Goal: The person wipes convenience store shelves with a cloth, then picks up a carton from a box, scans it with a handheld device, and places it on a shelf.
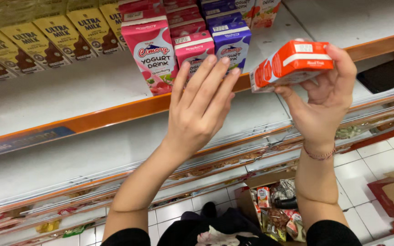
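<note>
Two bare hands before a white shelf [69, 98]: right hand [327, 95], fingers clamped around an orange drink carton [292, 64], holds it above the shelf edge; left hand [201, 107], fingers together and extended, touches a pink carton [192, 49].

The left hand [200, 109] covers the lower front of the small pink carton [192, 50] and part of the purple carton [231, 42] behind it. The right hand [325, 98] hides the underside of the orange carton [292, 64] in its grip. The yellow cartons [42, 41] run off the top and left edges. Goods on the lower shelves [233, 161] are too blurred to identify. The open cardboard box [270, 212] on the floor is partly behind the right forearm.
</note>
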